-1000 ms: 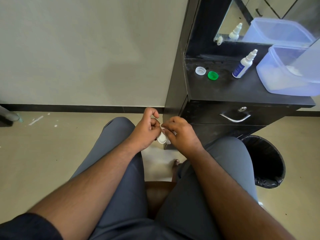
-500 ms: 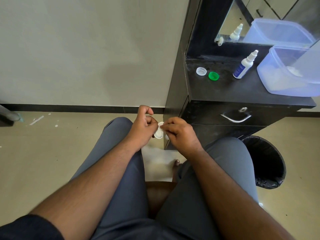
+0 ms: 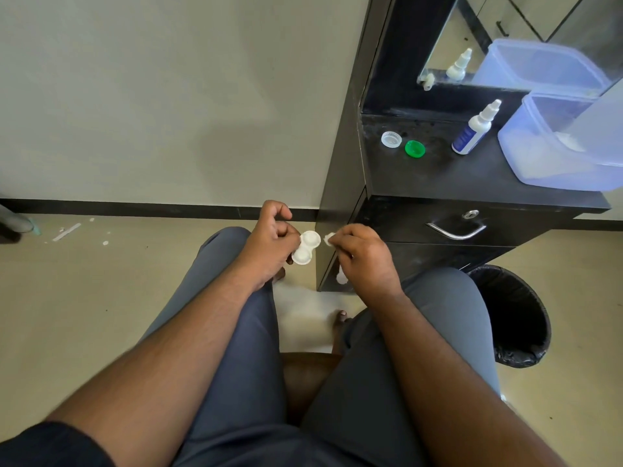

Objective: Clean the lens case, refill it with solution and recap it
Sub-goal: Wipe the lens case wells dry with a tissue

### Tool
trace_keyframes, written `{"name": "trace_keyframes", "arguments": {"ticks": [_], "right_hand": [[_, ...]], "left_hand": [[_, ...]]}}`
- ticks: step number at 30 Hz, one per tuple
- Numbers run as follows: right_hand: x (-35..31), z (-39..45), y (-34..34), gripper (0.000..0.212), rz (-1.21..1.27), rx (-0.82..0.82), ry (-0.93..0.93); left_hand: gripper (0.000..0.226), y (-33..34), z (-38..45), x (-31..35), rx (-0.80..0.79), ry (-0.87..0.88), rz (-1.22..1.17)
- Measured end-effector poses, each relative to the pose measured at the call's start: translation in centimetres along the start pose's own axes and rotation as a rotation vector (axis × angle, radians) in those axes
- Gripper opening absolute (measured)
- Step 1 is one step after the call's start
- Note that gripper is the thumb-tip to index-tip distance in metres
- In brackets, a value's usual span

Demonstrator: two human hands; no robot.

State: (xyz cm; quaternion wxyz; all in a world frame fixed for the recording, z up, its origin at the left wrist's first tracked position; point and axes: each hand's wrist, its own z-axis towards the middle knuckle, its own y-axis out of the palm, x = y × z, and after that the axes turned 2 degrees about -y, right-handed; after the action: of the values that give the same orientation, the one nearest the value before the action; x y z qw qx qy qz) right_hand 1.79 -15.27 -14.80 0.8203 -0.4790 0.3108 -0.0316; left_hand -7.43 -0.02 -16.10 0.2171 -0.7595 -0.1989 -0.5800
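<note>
My left hand [image 3: 269,246] holds the white two-well lens case [image 3: 306,247] by its left side, above my knees; both wells face up with no caps on. My right hand [image 3: 362,256] pinches a small white wad of tissue [image 3: 328,238] just right of the case, a short gap apart from it; more white tissue shows below the palm. A white cap [image 3: 391,139] and a green cap [image 3: 415,149] lie on the black dresser top [image 3: 472,176]. The solution bottle [image 3: 472,131] stands upright to their right.
A translucent plastic tub [image 3: 566,143] sits at the right end of the dresser top, under a mirror. A drawer with a metal handle [image 3: 455,230] faces me. A black lined bin [image 3: 515,315] stands on the floor beside my right knee.
My hands were together with the tissue pressed into the case. They have drawn apart, and the whole case shows in my left hand.
</note>
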Motion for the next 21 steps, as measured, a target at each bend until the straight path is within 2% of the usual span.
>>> {"name": "trace_keyframes", "arguments": {"ticks": [4,6,9,14,21], "right_hand": [[-0.2,-0.1,-0.7,0.015,0.306,0.077,0.121],[-0.3,-0.1,-0.8,0.016,0.382,0.004,0.171],[-0.2,-0.1,-0.7,0.016,0.363,-0.158,0.177],[-0.1,0.0,-0.5,0.016,0.276,-0.274,0.144],[-0.2,0.3,-0.1,0.016,0.22,-0.215,0.231]], "left_hand": [[0.043,0.0,-0.4,-0.2,-0.131,0.026,0.091],[0.047,0.2,-0.6,-0.2,-0.213,0.053,0.143],[0.054,0.5,-0.9,-0.1,-0.283,0.075,0.231],[0.058,1.1,-1.4,0.1,-0.26,0.152,0.345],[0.049,1.5,-1.3,-0.3,-0.122,0.187,0.341]]}}
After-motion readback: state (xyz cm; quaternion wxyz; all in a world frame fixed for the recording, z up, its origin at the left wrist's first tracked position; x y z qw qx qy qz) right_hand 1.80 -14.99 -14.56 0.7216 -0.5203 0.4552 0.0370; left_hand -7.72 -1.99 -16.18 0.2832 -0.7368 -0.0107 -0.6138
